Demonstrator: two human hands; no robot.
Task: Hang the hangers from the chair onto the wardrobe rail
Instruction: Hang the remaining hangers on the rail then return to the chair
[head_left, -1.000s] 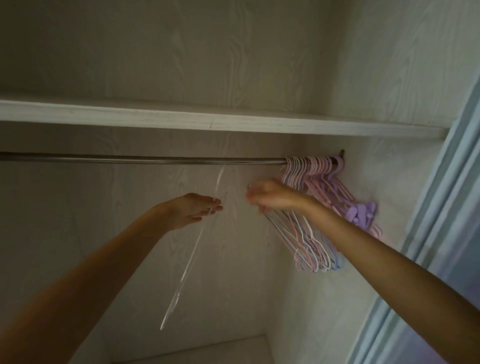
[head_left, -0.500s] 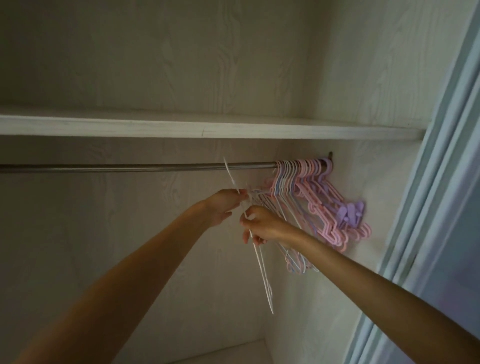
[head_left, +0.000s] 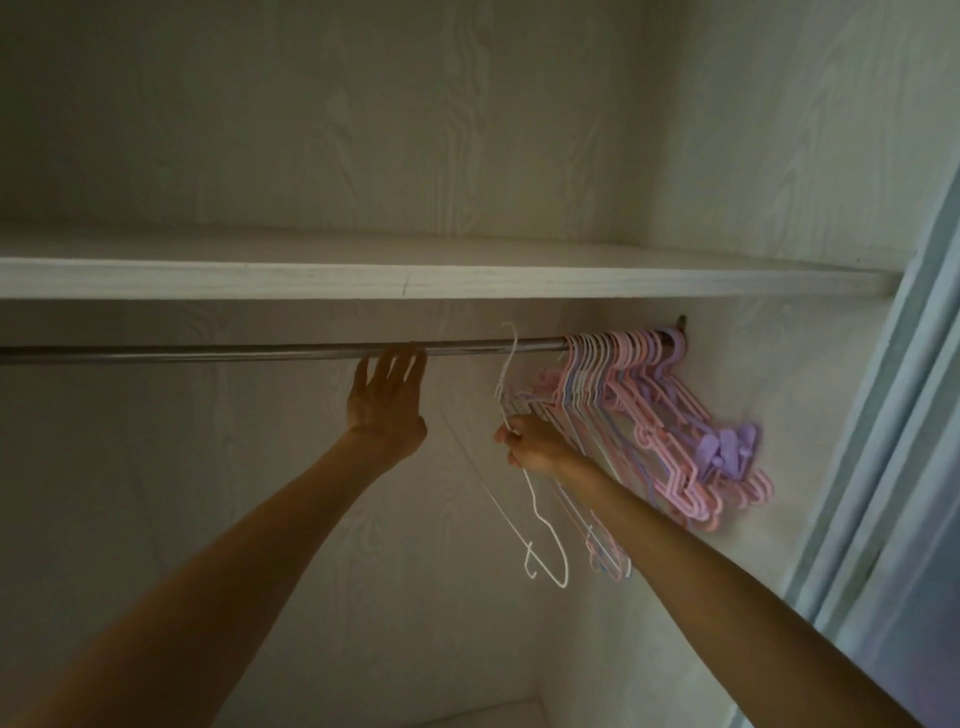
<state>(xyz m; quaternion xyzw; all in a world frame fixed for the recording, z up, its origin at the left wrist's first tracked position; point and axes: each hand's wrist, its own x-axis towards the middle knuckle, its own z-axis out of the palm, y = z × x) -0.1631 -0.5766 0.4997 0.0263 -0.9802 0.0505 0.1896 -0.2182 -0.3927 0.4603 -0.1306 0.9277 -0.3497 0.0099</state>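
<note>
We look up into the wardrobe, under the pale wooden shelf (head_left: 415, 278), and the metal rail (head_left: 208, 352) runs straight across in front of us. Our left hand (head_left: 387, 400) is raised with its fingers spread and straight, the fingertips (head_left: 410, 356) right at the underside of the rail; whether they touch it we cannot tell. Our right hand (head_left: 530, 444) pinches a thin white hanger (head_left: 540, 519) by its neck, fingers curled round the wire. The hanger's hook (head_left: 511, 345) reaches up to the rail between our two hands, though we cannot tell if it sits over the bar. Just beside it, at the rail's right end, a tight bunch of pink, white, blue and purple hangers (head_left: 649, 415) hangs against the side wall (head_left: 779, 364). A pale blue door frame (head_left: 893, 415) edges the right. No writing or labels can be read anywhere.
</note>
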